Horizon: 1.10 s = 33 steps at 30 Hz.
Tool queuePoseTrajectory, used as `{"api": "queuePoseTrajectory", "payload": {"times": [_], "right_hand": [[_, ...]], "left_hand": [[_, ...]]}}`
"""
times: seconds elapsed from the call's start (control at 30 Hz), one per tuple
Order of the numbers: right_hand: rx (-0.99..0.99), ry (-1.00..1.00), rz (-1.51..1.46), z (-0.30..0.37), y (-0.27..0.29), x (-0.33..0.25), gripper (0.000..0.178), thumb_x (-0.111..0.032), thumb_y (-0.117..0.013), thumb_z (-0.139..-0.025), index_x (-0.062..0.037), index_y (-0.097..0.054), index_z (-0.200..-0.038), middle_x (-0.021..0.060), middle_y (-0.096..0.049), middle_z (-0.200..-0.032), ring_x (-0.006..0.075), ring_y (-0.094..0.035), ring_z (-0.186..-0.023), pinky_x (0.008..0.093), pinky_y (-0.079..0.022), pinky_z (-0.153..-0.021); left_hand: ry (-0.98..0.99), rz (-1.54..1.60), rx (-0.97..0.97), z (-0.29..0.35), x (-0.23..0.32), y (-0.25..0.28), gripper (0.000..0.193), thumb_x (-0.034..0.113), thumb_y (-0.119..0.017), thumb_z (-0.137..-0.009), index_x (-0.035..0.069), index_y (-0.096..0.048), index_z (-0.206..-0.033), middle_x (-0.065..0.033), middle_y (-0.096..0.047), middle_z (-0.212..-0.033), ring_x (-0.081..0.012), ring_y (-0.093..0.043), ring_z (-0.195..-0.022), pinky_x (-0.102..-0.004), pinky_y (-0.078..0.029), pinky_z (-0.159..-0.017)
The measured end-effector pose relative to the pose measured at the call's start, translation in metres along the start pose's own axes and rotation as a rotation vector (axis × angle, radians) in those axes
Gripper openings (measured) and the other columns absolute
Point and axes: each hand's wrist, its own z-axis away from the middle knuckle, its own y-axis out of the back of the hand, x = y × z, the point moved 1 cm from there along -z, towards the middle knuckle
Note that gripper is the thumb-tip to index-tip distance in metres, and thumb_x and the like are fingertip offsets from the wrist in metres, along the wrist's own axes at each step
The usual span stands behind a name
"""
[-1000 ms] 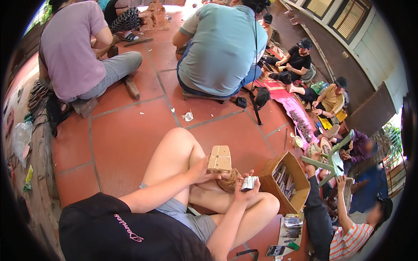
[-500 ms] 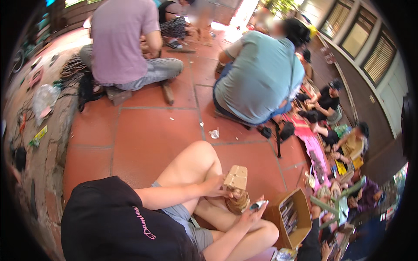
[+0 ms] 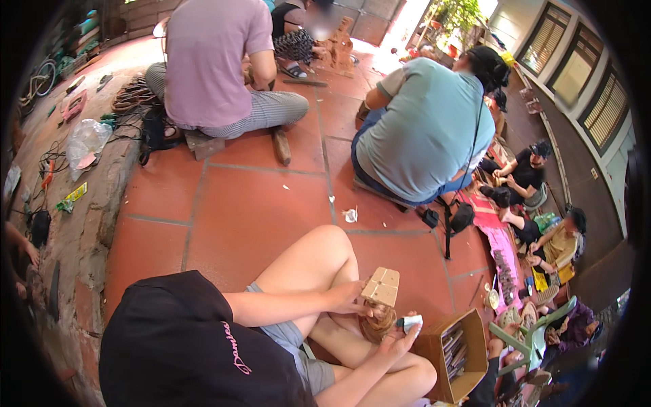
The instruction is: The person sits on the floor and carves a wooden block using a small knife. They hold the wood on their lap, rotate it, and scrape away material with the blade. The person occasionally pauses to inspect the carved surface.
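My left hand (image 3: 349, 298) is closed round a carved wooden piece (image 3: 380, 288) over my bent legs. Its pale, flat, block-like base faces up, and the browner carved part hangs below, partly hidden. Just to the right of it, my right hand (image 3: 399, 344) pinches a small folded piece, white on one side and dark on the other (image 3: 409, 321), which looks like sandpaper. Whether this folded piece touches the wood, I cannot tell.
A cardboard box (image 3: 475, 325) holding several long thin tools stands by my right knee. Ahead, two people sit low on the red tiled floor (image 3: 258, 210). Cables and a plastic bag (image 3: 88, 142) lie at left. A green plastic chair (image 3: 539, 339) and more seated people are at right.
The whole view has shifted, so the scene sits further right and slightly lower. The folded piece in my right hand is turned differently and slightly closer to the wood. Both hands keep their hold.
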Motion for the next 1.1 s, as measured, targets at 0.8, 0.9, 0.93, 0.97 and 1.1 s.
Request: {"api": "queuePoseTrajectory", "payload": {"times": [0.8,0.9,0.93,0.97,1.1], "right_hand": [[0.185,0.019,0.820,0.005,-0.007,-0.007,0.022,-0.001,-0.076,-0.081,0.0061,-0.066,-0.100,0.0068,-0.070,-0.090,0.0088,-0.064,-0.080,0.0231,-0.051,-0.071],[0.196,0.072,0.848,0.001,-0.007,0.003,0.019,-0.003,-0.076,-0.081,0.0047,-0.066,-0.096,0.0036,-0.068,-0.084,0.0065,-0.060,-0.075,0.0220,-0.049,-0.068],[0.194,0.083,0.890,0.000,-0.008,0.006,0.019,-0.003,-0.076,-0.081,0.0043,-0.066,-0.096,0.0025,-0.067,-0.082,0.0059,-0.059,-0.073,0.0220,-0.048,-0.067],[0.191,0.094,0.932,0.000,-0.009,0.007,0.019,-0.004,-0.076,-0.081,0.0039,-0.066,-0.095,0.0014,-0.066,-0.081,0.0053,-0.057,-0.071,0.0220,-0.047,-0.066],[0.190,0.013,1.128,0.002,-0.010,0.000,0.015,-0.005,-0.076,-0.078,0.0008,-0.067,-0.089,0.0020,-0.063,-0.076,0.0038,-0.051,-0.066,0.0228,-0.044,-0.062]], "left_hand": [[0.147,0.182,0.006,-0.006,-0.012,-0.004,0.050,0.028,-0.082,-0.078,0.002,-0.062,-0.116,-0.0092,-0.067,-0.115,-0.0217,-0.062,-0.107,-0.0356,-0.048,-0.094],[0.111,0.146,0.010,-0.008,-0.013,-0.007,0.049,0.024,-0.082,-0.078,0.001,-0.062,-0.116,-0.0090,-0.067,-0.114,-0.0215,-0.062,-0.106,-0.0354,-0.048,-0.094],[0.111,0.155,0.010,-0.008,-0.013,-0.007,0.049,0.024,-0.082,-0.078,0.001,-0.062,-0.116,-0.0090,-0.067,-0.113,-0.0214,-0.062,-0.106,-0.0353,-0.047,-0.094],[0.111,0.163,0.009,-0.009,-0.013,-0.007,0.049,0.023,-0.082,-0.077,0.001,-0.062,-0.116,-0.0089,-0.067,-0.113,-0.0214,-0.062,-0.106,-0.0353,-0.047,-0.095],[0.111,0.211,0.036,-0.008,-0.012,-0.007,0.049,0.022,-0.083,-0.077,0.001,-0.062,-0.115,-0.0087,-0.068,-0.112,-0.0203,-0.062,-0.105,-0.0348,-0.047,-0.094]]}}
